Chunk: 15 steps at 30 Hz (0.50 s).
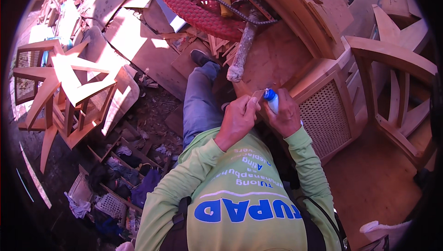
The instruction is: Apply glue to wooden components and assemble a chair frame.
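At the middle of the frame we see a small white bottle (273,104) with a bright blue cap, its colours sharp against the warm orange-brown wood of the worktop (272,59). Our sleeves and shirt (240,191) at lower centre are lime green, printed with blue and white lettering. Our trouser leg (199,103) is grey-blue, ending in a dark shoe. At the top, a woven basket (196,13) shows deep red with an open mesh weave, and a yellow-handled tool (224,2) lies in it. The cabinet panel (325,122) right of centre carries a pale cane lattice pattern. At left, chair frames (69,94) are light unpainted wood.
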Each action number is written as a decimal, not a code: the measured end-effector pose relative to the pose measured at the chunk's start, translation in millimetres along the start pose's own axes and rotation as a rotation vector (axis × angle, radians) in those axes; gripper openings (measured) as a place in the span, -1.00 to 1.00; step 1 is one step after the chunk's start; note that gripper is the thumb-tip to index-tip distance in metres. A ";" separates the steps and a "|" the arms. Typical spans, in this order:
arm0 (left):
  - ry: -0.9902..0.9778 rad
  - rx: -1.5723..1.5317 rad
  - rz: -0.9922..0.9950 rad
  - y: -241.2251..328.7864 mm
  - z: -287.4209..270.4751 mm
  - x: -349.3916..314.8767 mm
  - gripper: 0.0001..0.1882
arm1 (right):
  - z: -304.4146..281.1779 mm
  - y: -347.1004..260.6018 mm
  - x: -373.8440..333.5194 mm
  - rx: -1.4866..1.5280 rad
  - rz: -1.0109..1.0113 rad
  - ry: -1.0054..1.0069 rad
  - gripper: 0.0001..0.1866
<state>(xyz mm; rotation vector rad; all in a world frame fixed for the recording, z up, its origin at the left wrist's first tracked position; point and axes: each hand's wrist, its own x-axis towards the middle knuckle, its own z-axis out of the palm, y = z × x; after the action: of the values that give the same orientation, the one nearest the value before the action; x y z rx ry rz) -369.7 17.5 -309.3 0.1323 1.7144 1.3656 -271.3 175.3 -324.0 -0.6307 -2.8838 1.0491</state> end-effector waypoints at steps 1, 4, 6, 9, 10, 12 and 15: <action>-0.001 0.002 -0.004 0.5 -2.5 -2.9 -0.63 | -0.9 -0.4 -0.4 0.002 0.004 -0.002 -0.62; -0.010 0.122 0.088 2.1 -7.9 -8.0 -0.63 | -2.3 -1.2 0.7 0.018 0.012 -0.022 -0.63; -0.051 0.160 0.105 4.7 -8.5 -7.9 -0.64 | -2.5 -1.0 2.0 -0.014 -0.021 0.001 -0.61; -0.046 0.119 0.081 8.8 -8.6 -6.5 -0.64 | -2.5 -4.4 2.3 -0.051 -0.005 -0.017 -0.61; -0.047 0.120 0.080 11.7 -9.5 -6.6 -0.64 | -2.6 -6.0 2.4 -0.050 -0.003 -0.018 -0.61; -0.017 0.189 0.139 18.8 -10.9 -7.1 -0.63 | -3.4 -8.5 2.5 -0.098 -0.008 -0.001 -0.61; -0.027 0.212 0.133 27.7 -9.9 -5.4 -0.64 | -6.2 -11.5 2.9 -0.123 -0.008 0.003 -0.62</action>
<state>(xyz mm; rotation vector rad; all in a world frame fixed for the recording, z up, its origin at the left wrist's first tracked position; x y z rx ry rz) -385.3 17.8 -283.7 0.3884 1.8514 1.2667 -277.2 172.2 -312.4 -0.6247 -2.9635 0.8744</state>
